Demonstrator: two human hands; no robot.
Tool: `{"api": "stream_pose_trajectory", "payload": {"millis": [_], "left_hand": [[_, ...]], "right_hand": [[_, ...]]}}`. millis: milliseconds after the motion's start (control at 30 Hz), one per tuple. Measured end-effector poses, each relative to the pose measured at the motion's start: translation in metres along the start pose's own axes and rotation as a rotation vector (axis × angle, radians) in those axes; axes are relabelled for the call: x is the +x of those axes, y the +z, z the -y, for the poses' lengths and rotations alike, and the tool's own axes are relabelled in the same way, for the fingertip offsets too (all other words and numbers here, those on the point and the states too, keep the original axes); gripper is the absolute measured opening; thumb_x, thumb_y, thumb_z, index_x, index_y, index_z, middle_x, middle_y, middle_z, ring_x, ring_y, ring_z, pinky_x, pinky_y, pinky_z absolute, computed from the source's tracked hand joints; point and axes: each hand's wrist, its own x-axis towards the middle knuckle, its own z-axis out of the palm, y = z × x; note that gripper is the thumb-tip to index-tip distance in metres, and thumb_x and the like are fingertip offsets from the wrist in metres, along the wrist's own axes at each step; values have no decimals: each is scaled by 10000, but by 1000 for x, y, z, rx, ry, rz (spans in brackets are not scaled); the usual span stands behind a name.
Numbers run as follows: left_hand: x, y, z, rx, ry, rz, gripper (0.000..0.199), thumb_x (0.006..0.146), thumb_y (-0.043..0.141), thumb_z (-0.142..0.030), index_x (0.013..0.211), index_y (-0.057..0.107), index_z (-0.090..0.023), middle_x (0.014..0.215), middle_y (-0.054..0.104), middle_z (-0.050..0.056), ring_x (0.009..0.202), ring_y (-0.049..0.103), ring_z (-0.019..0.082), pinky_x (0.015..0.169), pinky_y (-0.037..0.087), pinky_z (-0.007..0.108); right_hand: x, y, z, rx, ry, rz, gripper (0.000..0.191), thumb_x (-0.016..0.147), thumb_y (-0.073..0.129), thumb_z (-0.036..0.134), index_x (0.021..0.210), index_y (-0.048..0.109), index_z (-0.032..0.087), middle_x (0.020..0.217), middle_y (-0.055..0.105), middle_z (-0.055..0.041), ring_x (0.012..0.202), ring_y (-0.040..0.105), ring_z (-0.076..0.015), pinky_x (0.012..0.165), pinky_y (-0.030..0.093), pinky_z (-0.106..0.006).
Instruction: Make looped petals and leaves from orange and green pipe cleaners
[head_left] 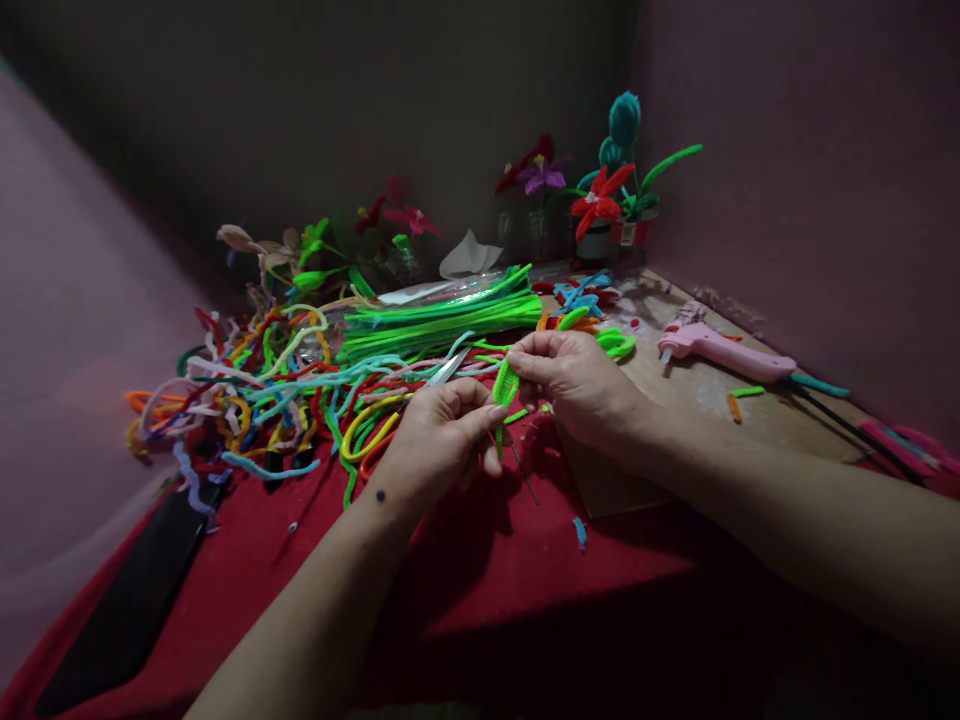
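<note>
Between my two hands is a bright green pipe cleaner leaf (506, 386), bent into a narrow oval with a stem end hanging down. My left hand (454, 425) pinches its lower part between thumb and fingers. The fingertips of my right hand (566, 380) are closed on its upper end. A thin dark wire (525, 472) slants down just below the leaf. Scissors (448, 368) lie behind my left hand, their blades partly showing. A bundle of green pipe cleaners (442, 318) lies in clear plastic beyond both hands.
Loose, many-coloured pipe cleaners (262, 375) are heaped at left. A black flat object (131, 600) lies at the left edge of the red cloth (480, 590). At right, a pink glue gun (724, 352) rests on cardboard (630, 480). Pipe cleaner flowers (600, 203) stand behind.
</note>
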Motion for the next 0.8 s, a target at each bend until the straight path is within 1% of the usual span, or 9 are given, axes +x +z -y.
{"api": "stream_pose_trajectory", "payload": {"millis": [100, 233, 367, 433, 533, 600, 700, 800], "left_hand": [[1, -3, 2, -36, -23, 61, 178, 741, 591, -276, 637, 524, -148, 385, 558, -6, 275, 392, 56, 318, 240, 156], [2, -8, 5, -97, -65, 113, 191, 741, 589, -287, 636, 513, -146, 390, 559, -8, 261, 357, 46, 302, 212, 154], [2, -8, 5, -113, -43, 142, 180, 752, 578, -275, 647, 512, -144, 399, 569, -5, 261, 364, 46, 293, 234, 147], [1, -6, 3, -122, -36, 135, 174, 749, 581, -276, 657, 524, -139, 406, 571, -5, 261, 377, 51, 284, 256, 148], [1, -6, 3, -149, -14, 87, 188, 733, 601, -291, 648, 530, -138, 418, 579, -4, 254, 400, 62, 270, 285, 155], [2, -6, 4, -166, 15, 26, 206, 723, 615, -306, 636, 522, -143, 419, 580, -9, 246, 407, 68, 264, 297, 161], [3, -6, 6, -154, 59, -80, 215, 711, 630, -327, 651, 520, -153, 411, 573, -19, 250, 423, 80, 266, 308, 169], [2, -3, 5, -87, 103, -173, 212, 712, 626, -337, 669, 518, -160, 408, 569, -23, 259, 439, 92, 273, 316, 179]], "right_hand": [[0, 2, -7, 86, 33, 16, 178, 701, 615, 244, 615, 492, 148, 500, 481, 42, 425, 425, -59, 435, 342, -202], [0, 3, -10, 40, -15, 26, 183, 715, 621, 242, 623, 501, 138, 484, 471, 51, 415, 404, -44, 422, 314, -182], [-1, 5, -7, 124, 85, 27, 186, 723, 600, 248, 631, 469, 156, 422, 421, 74, 345, 338, -42, 353, 247, -176], [-1, 5, -6, 128, 114, 54, 174, 728, 592, 266, 652, 479, 158, 424, 450, 62, 337, 364, -55, 345, 259, -184], [-2, 4, -4, 96, 97, 83, 197, 706, 627, 303, 678, 505, 151, 502, 516, 36, 386, 434, -63, 378, 313, -188], [-4, 3, -3, 63, 88, 100, 196, 677, 656, 287, 677, 522, 145, 539, 525, 32, 412, 441, -57, 395, 321, -184], [-7, 5, -2, -25, 101, 128, 149, 674, 637, 225, 622, 529, 137, 501, 496, 35, 399, 401, -49, 384, 286, -186], [-9, 8, -1, -104, 91, 99, 154, 690, 594, 191, 569, 513, 141, 450, 459, 41, 380, 372, -50, 374, 261, -195]]}}
